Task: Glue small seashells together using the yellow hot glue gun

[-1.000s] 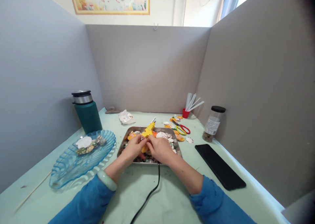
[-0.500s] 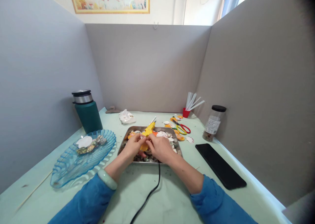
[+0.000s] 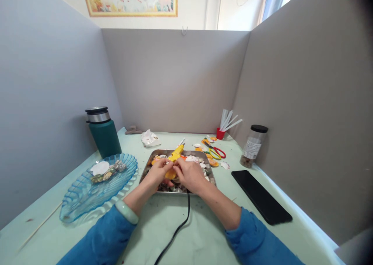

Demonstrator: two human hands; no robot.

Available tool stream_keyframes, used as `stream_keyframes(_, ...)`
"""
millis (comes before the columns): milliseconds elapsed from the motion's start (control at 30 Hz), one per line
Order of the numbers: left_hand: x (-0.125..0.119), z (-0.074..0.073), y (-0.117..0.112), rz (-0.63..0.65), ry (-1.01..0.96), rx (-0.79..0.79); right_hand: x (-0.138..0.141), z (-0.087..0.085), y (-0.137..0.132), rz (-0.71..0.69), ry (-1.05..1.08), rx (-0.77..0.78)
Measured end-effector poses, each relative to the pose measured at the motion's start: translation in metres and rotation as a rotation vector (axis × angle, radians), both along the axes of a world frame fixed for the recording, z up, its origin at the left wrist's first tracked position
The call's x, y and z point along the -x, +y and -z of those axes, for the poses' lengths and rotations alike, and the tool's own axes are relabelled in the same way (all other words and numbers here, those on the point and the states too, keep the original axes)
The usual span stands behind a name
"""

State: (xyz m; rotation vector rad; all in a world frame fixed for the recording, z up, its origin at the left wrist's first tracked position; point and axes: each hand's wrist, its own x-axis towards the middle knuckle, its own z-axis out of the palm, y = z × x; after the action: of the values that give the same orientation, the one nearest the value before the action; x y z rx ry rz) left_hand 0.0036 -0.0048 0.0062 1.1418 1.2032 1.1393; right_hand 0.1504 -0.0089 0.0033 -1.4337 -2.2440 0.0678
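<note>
Both my hands meet over a metal tray (image 3: 144, 171) filled with shells and small stones. My left hand (image 3: 157, 173) is closed, its fingertips pinching a tiny pale piece that I cannot make out. My right hand (image 3: 190, 175) is closed too, with its fingertips pressed against the same spot. A yellow glue gun (image 3: 176, 154) lies in the tray just beyond my fingers, nozzle pointing away, and its orange grip shows between my hands. Its black cable (image 3: 177, 229) runs from under my right hand towards me.
A blue glass shell-shaped dish (image 3: 87, 191) holding shells sits at the left, with a green flask (image 3: 103, 135) behind it. At the right lie a black phone (image 3: 261, 196), a jar (image 3: 252, 146), scissors (image 3: 215, 151) and a red cup of sticks (image 3: 220, 133). Grey partition walls enclose the desk.
My hands have stayed together over the tray, with only slight finger movement around the pinched piece. Nothing else has moved.
</note>
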Motion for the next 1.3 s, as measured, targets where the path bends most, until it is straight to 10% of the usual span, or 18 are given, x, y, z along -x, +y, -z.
stream_keyframes(1300, 0.0019, 0.0008, 0.0003, 0.047, 0.019, 0.007, -0.0007, 0.0000, 0.0016, -0.023, -0.011, 0.003)
